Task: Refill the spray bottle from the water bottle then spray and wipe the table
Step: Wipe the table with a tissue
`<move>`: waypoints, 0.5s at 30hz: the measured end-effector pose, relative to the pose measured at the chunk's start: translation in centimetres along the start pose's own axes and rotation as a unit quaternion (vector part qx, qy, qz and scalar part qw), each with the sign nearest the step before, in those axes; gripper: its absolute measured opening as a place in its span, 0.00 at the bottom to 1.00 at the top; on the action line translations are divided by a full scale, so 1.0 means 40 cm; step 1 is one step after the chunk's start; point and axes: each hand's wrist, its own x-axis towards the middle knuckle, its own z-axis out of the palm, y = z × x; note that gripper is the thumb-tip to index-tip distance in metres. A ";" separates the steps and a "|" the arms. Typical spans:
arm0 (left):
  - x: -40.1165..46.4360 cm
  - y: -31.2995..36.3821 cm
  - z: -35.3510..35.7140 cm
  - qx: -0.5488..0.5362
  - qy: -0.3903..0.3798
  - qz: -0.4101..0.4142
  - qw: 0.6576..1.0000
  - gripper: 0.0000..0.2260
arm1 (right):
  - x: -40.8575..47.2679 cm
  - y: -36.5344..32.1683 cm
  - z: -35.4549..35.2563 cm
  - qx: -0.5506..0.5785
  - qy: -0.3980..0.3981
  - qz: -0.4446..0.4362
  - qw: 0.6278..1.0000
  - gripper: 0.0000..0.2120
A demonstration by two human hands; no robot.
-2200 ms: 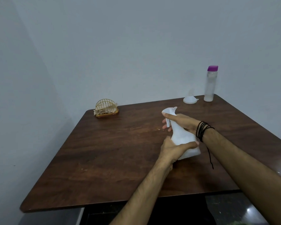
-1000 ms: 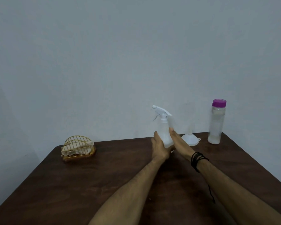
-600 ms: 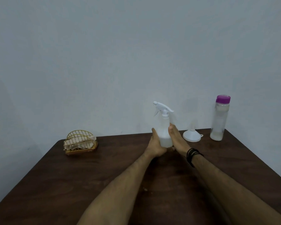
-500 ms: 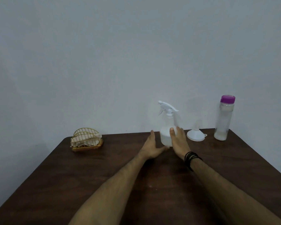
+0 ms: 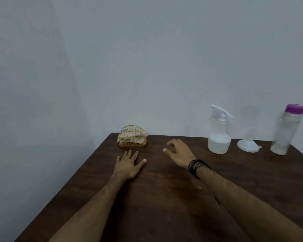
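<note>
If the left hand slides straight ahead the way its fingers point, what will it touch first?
Most likely the napkin holder. The left hand lies flat on the table, fingers aimed at the holder's front edge, with bare wood between. Depth is hard to judge from one view.

Plain room, likely a home; no firm marker of kitchen or office. Dark wood-grain table (image 5: 164,198) stood pushed into a corner where two bare pale grey-blue walls (image 5: 147,58) met. At the table's far left corner sat a small gold wire napkin holder (image 5: 133,138) stuffed with crumpled tissue. Along the table's far edge, to the right of the holder, stood household items: a white spray bottle (image 5: 219,135), a small white funnel (image 5: 248,145), a purple-capped water bottle (image 5: 287,130).
</note>
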 end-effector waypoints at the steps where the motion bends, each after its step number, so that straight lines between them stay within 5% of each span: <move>1: -0.002 -0.007 0.004 0.002 0.006 -0.002 1.000 0.37 | 0.020 -0.022 0.014 -0.012 -0.011 -0.004 1.000 0.18; 15: 0.026 -0.035 0.027 -0.044 0.039 0.015 0.998 0.37 | 0.327 -0.158 0.136 -0.103 0.014 -0.007 0.995 0.19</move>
